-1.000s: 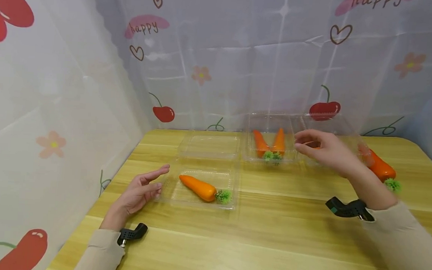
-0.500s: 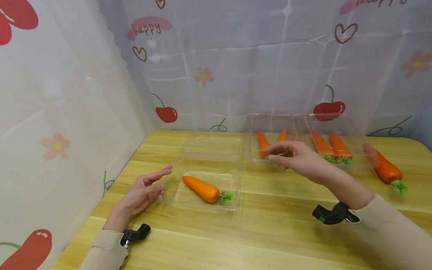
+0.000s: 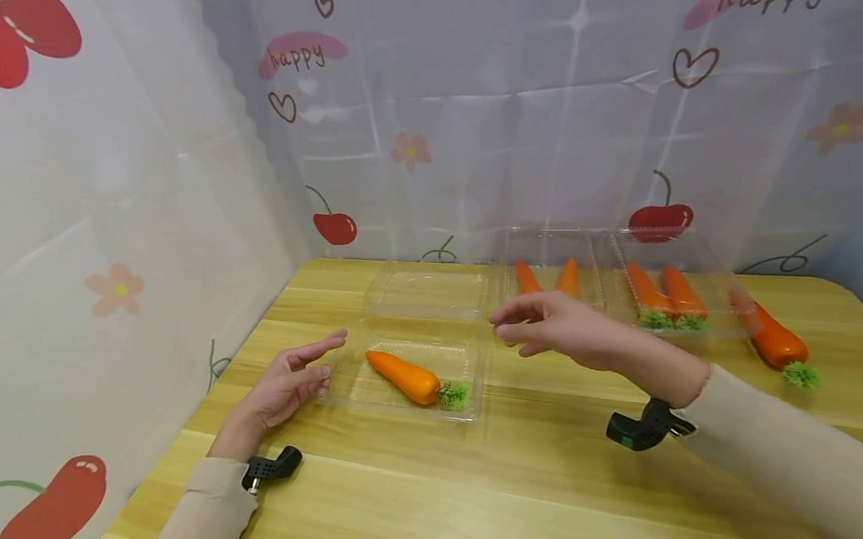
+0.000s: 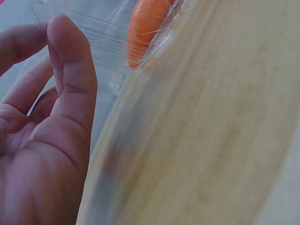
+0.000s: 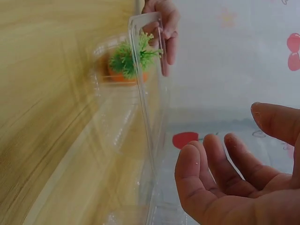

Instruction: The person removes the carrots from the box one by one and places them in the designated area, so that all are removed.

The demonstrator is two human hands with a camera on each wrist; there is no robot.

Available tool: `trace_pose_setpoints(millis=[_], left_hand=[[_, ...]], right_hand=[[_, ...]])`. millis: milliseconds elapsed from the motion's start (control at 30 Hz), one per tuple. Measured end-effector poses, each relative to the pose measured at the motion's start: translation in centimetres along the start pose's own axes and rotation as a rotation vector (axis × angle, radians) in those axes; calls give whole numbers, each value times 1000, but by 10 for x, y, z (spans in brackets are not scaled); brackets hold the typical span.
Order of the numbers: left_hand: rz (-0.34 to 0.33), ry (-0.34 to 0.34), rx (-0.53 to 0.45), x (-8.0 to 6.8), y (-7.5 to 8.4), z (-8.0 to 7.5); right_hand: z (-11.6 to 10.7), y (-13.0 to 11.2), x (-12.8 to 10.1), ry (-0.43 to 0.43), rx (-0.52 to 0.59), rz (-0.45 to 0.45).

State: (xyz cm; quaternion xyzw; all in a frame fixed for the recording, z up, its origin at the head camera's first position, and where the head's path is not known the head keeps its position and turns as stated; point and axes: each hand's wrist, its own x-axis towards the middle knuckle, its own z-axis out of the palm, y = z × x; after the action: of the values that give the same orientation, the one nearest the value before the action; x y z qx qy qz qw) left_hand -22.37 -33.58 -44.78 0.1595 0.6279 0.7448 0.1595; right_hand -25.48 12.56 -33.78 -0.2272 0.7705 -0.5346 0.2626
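Head view, L to R. Left hand [image 3: 280, 392] rests on the wooden desk [image 3: 536, 494], fingers [image 3: 316, 349] straight and slightly apart, fingertips touching the left wall of an open clear plastic clamshell box [image 3: 363, 390]; it holds nothing. Left wrist view shows the same: fingers [image 4: 70, 61] straight against thin ribbed plastic.

Inside that box's front tray lies one orange toy carrot [image 3: 401, 376], tip pointing left, green tuft at its right end. The box's lid half [image 3: 426, 290] lies flat behind, hinged open.

Right hand [image 3: 548, 328] hovers above the desk just right of the box, near the lid, fingers loosely curved and apart, holding nothing. Right wrist view: palm open [image 5: 225, 178], box edge [image 5: 145, 93] just ahead.

Behind and to the right: two more clear boxes [image 3: 552, 261] [image 3: 664, 269], w/ two carrots each. One loose carrot [image 3: 768, 339] on the desk at far right.

Judgement: the box looks very light, thin, springy and easily dented or slid; best held by its rim or lid edge w/ a light pinch. The carrot looks light, firm and smooth; grip mid-body.
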Motion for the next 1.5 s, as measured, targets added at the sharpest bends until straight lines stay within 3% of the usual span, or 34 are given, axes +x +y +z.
trace_pose_setpoints(millis=[700,1033,1500], left_hand=[[4,-6,10,1,1,-1],[18,-24,6,1,0,-2],[-14,13,30,1,2,0]], right_hand=[[34,-45,56,-190,-43,107],[45,-53,88,-202,-87,139],[65,-45,121,-194,-91,186]])
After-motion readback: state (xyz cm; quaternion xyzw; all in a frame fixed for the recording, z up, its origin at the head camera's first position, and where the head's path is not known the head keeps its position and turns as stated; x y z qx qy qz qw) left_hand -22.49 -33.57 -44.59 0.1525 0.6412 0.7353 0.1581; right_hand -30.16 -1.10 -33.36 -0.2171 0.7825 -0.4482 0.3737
